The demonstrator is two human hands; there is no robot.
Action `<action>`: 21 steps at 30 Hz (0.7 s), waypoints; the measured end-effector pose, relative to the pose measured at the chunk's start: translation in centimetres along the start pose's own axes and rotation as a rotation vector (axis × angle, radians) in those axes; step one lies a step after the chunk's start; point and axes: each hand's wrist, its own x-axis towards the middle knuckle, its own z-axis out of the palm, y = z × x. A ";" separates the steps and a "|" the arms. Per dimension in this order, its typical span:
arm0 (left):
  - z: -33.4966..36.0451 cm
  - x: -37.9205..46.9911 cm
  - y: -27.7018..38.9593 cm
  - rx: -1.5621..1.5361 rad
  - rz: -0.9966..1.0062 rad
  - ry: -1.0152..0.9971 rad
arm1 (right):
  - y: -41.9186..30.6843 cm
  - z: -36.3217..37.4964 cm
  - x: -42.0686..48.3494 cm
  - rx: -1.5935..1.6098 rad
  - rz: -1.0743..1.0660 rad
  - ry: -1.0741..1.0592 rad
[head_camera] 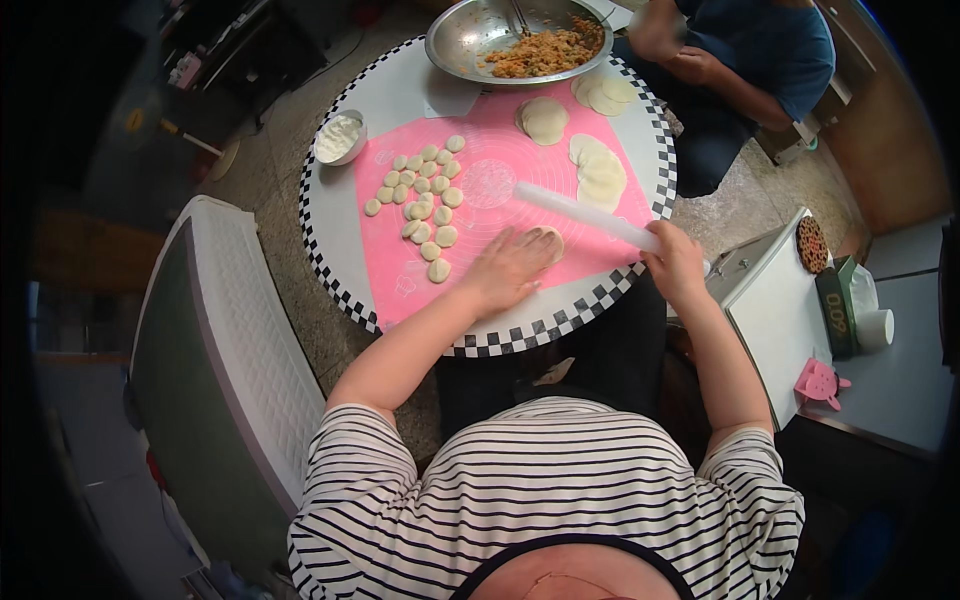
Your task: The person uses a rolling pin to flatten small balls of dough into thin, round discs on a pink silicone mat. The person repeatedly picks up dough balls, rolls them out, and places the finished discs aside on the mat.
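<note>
My left hand [508,271] lies palm down, its fingertips over a round dough wrapper [556,241] that they partly cover. In my right hand [676,262] is one end of a white rolling pin [585,215], whose far end points left across the pink silicone pastry mat [487,142]. Several small flattened dough pieces [445,236] are scattered over the mat's left half. Thin rolled wrappers lie overlapped in a near pile [601,180], a middle pile [545,121] and a far pile [609,96] on the right.
A steel basin [465,45] with chopped filling [544,54] stands at the round table's [330,217] far edge. At the left is a bowl of flour [339,139]. Another person [757,60] sits at the far right, hands near the table. A white cabinet [776,307] stands right of me.
</note>
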 end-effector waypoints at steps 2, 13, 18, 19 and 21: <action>-0.5 -2.0 -0.5 0.036 -0.002 0.160 | -1.0 1.0 0.2 -0.067 -0.037 -0.050; -1.1 4.8 -7.3 0.138 -0.527 0.277 | -3.3 6.5 6.8 -0.457 -0.193 0.030; -0.1 4.3 -5.5 0.141 -0.410 0.161 | -1.1 5.2 5.4 -0.440 -0.152 -0.112; 0.3 1.9 -4.0 0.142 -0.336 0.121 | -1.2 4.4 3.8 -0.410 -0.176 -0.181; 0.7 -2.2 -1.2 0.099 -0.259 0.102 | -1.9 3.1 0.6 -0.375 -0.289 -0.284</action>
